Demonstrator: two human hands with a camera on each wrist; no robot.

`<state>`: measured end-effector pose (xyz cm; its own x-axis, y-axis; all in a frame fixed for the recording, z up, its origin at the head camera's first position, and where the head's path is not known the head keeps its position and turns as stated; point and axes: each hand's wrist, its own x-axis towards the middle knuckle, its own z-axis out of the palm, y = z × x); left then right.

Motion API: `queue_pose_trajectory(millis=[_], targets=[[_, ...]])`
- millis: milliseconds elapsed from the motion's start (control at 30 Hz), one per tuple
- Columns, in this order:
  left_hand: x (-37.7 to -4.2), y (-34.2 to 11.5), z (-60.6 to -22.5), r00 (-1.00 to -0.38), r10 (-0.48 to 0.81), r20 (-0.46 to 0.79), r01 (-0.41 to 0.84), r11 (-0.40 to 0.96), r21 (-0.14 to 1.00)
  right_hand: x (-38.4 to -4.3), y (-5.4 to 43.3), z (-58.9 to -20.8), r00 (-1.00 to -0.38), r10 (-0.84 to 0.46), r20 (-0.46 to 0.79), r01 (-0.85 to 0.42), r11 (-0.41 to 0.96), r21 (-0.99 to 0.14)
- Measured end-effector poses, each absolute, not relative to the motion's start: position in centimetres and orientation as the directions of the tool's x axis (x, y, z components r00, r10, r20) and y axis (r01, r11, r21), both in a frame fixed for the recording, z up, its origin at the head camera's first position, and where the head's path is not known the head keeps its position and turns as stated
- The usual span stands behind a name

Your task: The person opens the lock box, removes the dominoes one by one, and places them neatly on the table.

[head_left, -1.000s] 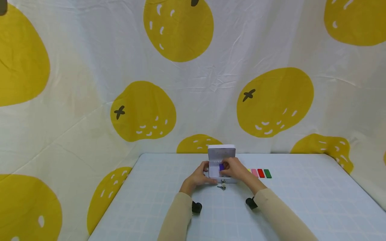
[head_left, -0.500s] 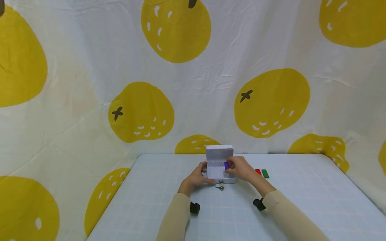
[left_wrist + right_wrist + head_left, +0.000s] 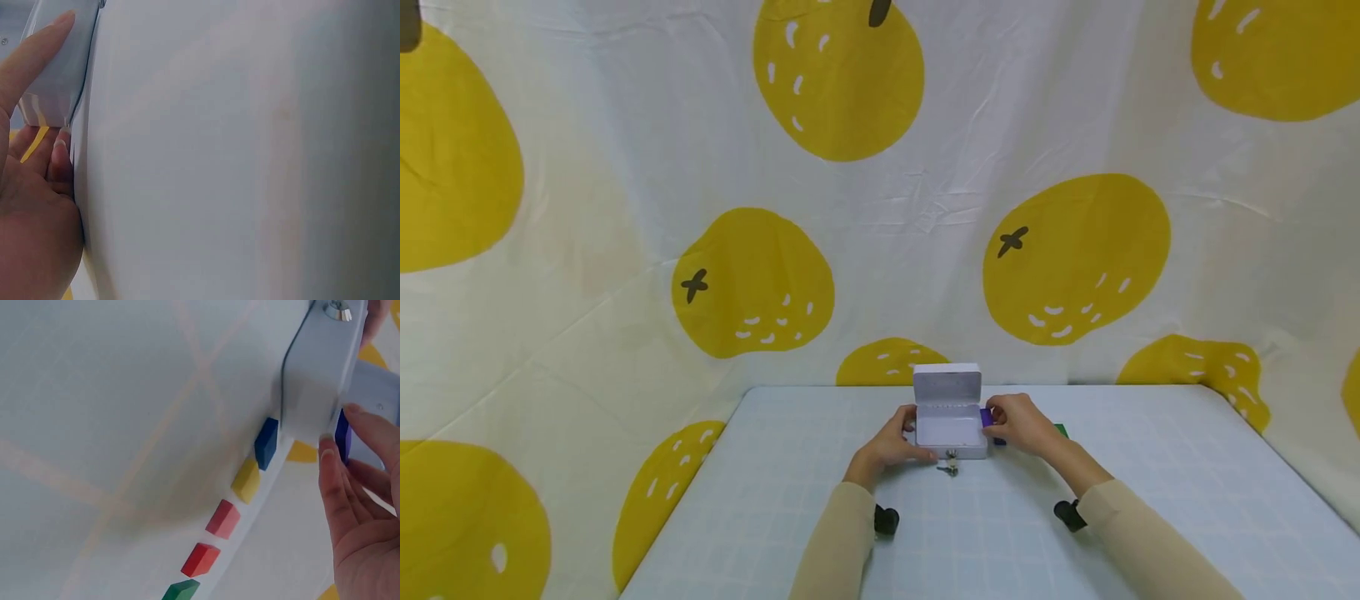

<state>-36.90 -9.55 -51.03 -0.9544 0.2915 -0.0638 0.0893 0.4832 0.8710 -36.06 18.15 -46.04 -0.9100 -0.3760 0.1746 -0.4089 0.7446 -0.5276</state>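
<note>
A small white metal box (image 3: 934, 452) stands on the table with its lid (image 3: 947, 386) raised and its inside showing bare in the head view. My left hand (image 3: 889, 442) holds the box's left side, thumb along the front wall and fingers at the side. My right hand (image 3: 1021, 425) pinches a purple block (image 3: 342, 436) between thumb and fingers, just at the right rim of the box and raised above the table. Keys (image 3: 950, 471) hang at the lock on the front.
Right of the box, a row runs along the table: a dark blue block (image 3: 267, 444), a yellow block (image 3: 247, 480), a pink block (image 3: 223, 519), a red block (image 3: 200, 559) and a green block (image 3: 181, 590). A fruit-patterned cloth (image 3: 910, 275) hangs behind.
My right hand has moved right with the purple block, from over the inside of the box to its right rim. My left hand has stayed on the box.
</note>
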Motion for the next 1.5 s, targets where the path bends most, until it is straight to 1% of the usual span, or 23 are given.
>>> queue_pose_trajectory(millis=[167, 367, 467, 700, 867, 1167, 1500], targets=[[-36.9, -9.4, -51.0, -0.957, 0.282, -0.068, 0.084, 0.493, 0.866, -35.7, 19.4, -45.7, -0.908, -0.372, 0.192, -0.415, 0.739, -0.531], [-37.1, -9.4, -51.1, -0.956, 0.282, -0.079, 0.075, 0.495, 0.866, -34.8, 21.3, -45.2, -0.937, -0.326, 0.124, -0.333, 0.729, -0.598], [-37.3, -9.5, -51.3, -0.956, 0.286, -0.070, 0.085, 0.498, 0.863, -34.4, 22.4, -45.1, -0.947, -0.299, 0.113, -0.304, 0.734, -0.608], [-37.1, -9.5, -51.1, -0.956, 0.285, -0.074, 0.076, 0.481, 0.873, -34.2, 24.5, -45.3, -0.937, -0.307, 0.168, -0.348, 0.774, -0.529], [-36.6, -9.6, -50.7, -0.954, 0.294, -0.057, 0.092, 0.468, 0.879, -34.1, 25.3, -45.3, -0.940, -0.298, 0.165, -0.339, 0.784, -0.520], [-36.9, -9.5, -50.9, -0.950, 0.307, -0.057, 0.093, 0.453, 0.887, -34.1, 27.3, -45.4, -0.949, -0.282, 0.143, -0.315, 0.803, -0.506], [-37.4, -9.4, -51.2, -0.953, 0.292, -0.078, 0.073, 0.474, 0.877, -34.4, 30.5, -45.9, -0.948, -0.283, 0.146, -0.318, 0.820, -0.475]])
